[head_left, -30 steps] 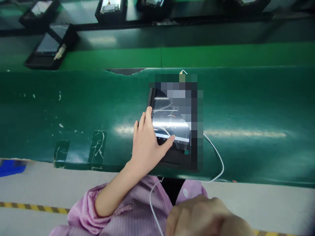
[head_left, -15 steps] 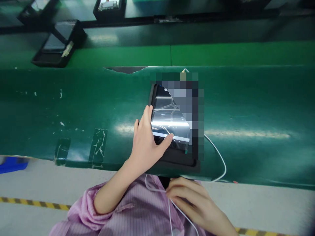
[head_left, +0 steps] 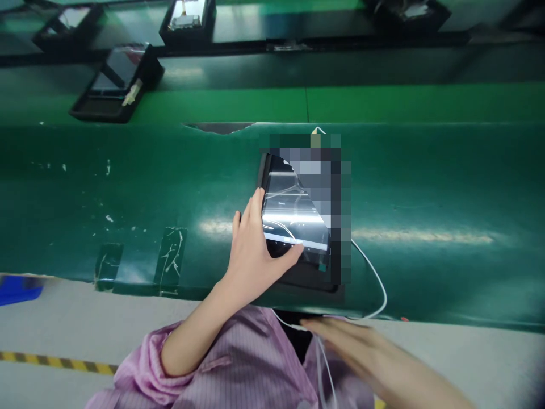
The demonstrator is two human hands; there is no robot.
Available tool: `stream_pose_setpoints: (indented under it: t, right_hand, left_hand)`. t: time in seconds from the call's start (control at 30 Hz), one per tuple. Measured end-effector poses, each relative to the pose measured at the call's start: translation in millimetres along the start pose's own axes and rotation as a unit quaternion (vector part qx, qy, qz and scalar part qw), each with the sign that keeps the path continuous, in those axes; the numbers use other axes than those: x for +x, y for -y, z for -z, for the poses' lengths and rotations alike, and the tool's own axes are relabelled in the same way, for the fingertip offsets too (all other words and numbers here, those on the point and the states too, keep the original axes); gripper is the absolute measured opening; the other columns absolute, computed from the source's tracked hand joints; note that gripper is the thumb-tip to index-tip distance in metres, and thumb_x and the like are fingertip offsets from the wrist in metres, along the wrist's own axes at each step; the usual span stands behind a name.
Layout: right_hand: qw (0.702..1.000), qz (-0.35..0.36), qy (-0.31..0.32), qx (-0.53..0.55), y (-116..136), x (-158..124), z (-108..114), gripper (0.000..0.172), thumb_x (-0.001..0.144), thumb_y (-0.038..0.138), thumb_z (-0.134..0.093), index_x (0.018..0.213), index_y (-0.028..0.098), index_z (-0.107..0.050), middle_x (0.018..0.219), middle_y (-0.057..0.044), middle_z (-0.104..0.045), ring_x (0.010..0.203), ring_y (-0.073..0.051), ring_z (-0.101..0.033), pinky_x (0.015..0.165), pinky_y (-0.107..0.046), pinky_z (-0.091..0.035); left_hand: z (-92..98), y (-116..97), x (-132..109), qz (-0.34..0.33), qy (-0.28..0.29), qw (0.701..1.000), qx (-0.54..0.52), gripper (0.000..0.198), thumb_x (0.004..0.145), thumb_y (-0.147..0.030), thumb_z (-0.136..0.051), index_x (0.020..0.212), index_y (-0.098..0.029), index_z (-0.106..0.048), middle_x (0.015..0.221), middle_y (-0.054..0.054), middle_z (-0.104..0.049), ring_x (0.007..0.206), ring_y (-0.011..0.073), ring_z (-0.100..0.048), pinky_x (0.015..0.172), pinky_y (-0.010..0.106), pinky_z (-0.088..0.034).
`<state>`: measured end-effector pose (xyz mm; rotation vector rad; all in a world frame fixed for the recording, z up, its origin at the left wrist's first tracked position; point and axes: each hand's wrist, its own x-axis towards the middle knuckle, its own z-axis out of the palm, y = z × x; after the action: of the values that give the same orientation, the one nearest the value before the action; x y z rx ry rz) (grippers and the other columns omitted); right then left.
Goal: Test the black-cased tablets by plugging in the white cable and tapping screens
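A dark tablet with a glossy screen [head_left: 293, 218] lies in a black tray [head_left: 313, 281] on the green belt [head_left: 128, 187]. My left hand [head_left: 253, 250] rests on the tablet's left edge, fingers along the side and thumb pressed on the screen. A white cable [head_left: 374, 278] runs from the tablet's far end, round its right side and down toward my lap. My right hand [head_left: 361, 346] is below the belt edge, blurred by motion, fingers stretched out beside the cable.
Other black trays with tablets [head_left: 117, 85] [head_left: 187, 20] sit on the far lane. Tape patches [head_left: 170, 255] mark the belt's near edge. A blue object [head_left: 19, 287] lies at the left. A yellow-black floor stripe [head_left: 55, 363] runs below.
My right hand came down from close to the camera to the cable by my lap, then stretched out rightward. My left hand stayed on the tablet.
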<state>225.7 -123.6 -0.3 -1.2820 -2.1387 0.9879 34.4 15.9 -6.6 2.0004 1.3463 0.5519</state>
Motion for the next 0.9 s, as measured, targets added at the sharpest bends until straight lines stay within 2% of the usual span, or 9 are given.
stream_pose_setpoints:
  t: [0.07, 0.13, 0.2, 0.27, 0.37, 0.43, 0.67, 0.8, 0.9]
  right_hand:
    - [1.000, -0.021, -0.011, 0.016, -9, 6, 38, 0.035, 0.097, 0.020, -0.049, 0.129, 0.028, -0.061, 0.107, -0.003, -0.074, 0.086, -0.016, -0.072, 0.073, -0.024, -0.060]
    - [0.996, -0.058, -0.063, 0.021, -20, 33, 76, 0.022, 0.094, 0.030, -0.059, 0.112, 0.027, -0.070, 0.098, -0.001, -0.075, 0.081, -0.017, -0.071, 0.072, -0.027, -0.059]
    - [0.976, -0.109, -0.190, -0.009, -37, 79, 106, 0.019, 0.092, 0.036, -0.060, 0.094, 0.022, -0.073, 0.095, -0.003, -0.074, 0.086, -0.019, -0.068, 0.080, -0.031, -0.055]
    - [0.944, -0.203, -0.258, -0.018, -56, 131, 123, 0.019, 0.091, 0.030, -0.060, 0.092, 0.015, -0.072, 0.098, -0.007, -0.072, 0.093, -0.021, -0.064, 0.091, -0.036, -0.048]
    - [0.938, -0.244, -0.245, 0.011, -82, 192, 130, 0.029, 0.094, 0.027, -0.056, 0.082, 0.005, -0.071, 0.086, -0.012, -0.071, 0.084, -0.020, -0.064, 0.085, -0.036, -0.048]
    - [0.940, -0.252, -0.223, 0.066, -92, 212, 130, 0.028, 0.091, 0.025, -0.060, 0.072, 0.007, -0.070, 0.077, -0.009, -0.071, 0.076, -0.017, -0.063, 0.079, -0.030, -0.048]
    - [0.911, -0.315, -0.177, 0.197, -99, 224, 139, 0.028, 0.081, 0.023, -0.072, 0.055, 0.014, -0.067, 0.054, -0.003, -0.063, 0.049, -0.010, -0.052, 0.046, -0.021, -0.034]
    - [0.887, -0.290, -0.229, 0.275, -110, 234, 130, 0.027, 0.072, 0.015, -0.078, 0.050, 0.013, -0.062, 0.052, -0.004, -0.062, 0.048, -0.011, -0.055, 0.051, -0.023, -0.046]
    - [0.886, -0.250, -0.278, 0.276, -119, 238, 124, 0.026, 0.068, 0.019, -0.080, 0.054, 0.015, -0.059, 0.058, -0.003, -0.063, 0.056, -0.013, -0.060, 0.061, -0.027, -0.054]
  left_hand:
    - [1.1, 1, 0, -0.008, 0.018, 1.000, 0.010, 0.101, 0.079, -0.045, -0.069, 0.151, -0.025, -0.001, 0.160, 0.017, -0.018, 0.147, 0.0359, -0.018, 0.117, 0.063, -0.010]
    - [2.5, 2, 1, -0.014, 0.034, 0.999, 0.019, 0.108, 0.076, -0.047, -0.072, 0.152, -0.024, 0.001, 0.160, 0.018, -0.018, 0.148, 0.0369, -0.016, 0.116, 0.065, -0.009]
    - [3.4, 3, 1, -0.015, 0.047, 0.998, 0.026, 0.114, 0.073, -0.048, -0.075, 0.152, -0.024, 0.003, 0.161, 0.019, -0.017, 0.148, 0.0376, -0.012, 0.116, 0.066, -0.009]
    - [3.3, 4, 1, -0.014, 0.051, 0.998, 0.032, 0.115, 0.073, -0.046, -0.076, 0.152, -0.024, 0.004, 0.161, 0.018, -0.015, 0.148, 0.0374, -0.009, 0.116, 0.066, -0.010]
    - [0.7, 6, 2, -0.017, 0.047, 0.998, 0.040, 0.110, 0.076, -0.041, -0.077, 0.152, -0.025, 0.002, 0.161, 0.018, -0.014, 0.148, 0.0374, -0.009, 0.116, 0.066, -0.011]
    - [-1.5, 8, 2, -0.022, 0.041, 0.998, 0.041, 0.109, 0.076, -0.039, -0.077, 0.153, -0.026, 0.000, 0.161, 0.019, -0.015, 0.148, 0.0384, -0.010, 0.115, 0.067, -0.012]
    - [-1.9, 9, 3, -0.023, 0.062, 0.997, 0.048, 0.107, 0.078, -0.038, -0.077, 0.153, -0.027, -0.002, 0.161, 0.020, -0.011, 0.147, 0.0381, -0.008, 0.115, 0.068, -0.013]
    - [-1.0, 9, 2, -0.034, 0.066, 0.996, 0.050, 0.102, 0.081, -0.037, -0.073, 0.153, -0.027, -0.001, 0.161, 0.020, -0.009, 0.147, 0.0387, -0.006, 0.114, 0.070, -0.014]
    - [-1.1, 9, 2, -0.026, 0.075, 0.996, 0.051, 0.100, 0.082, -0.039, -0.072, 0.153, -0.026, -0.003, 0.161, 0.020, -0.008, 0.147, 0.0389, -0.006, 0.114, 0.070, -0.012]
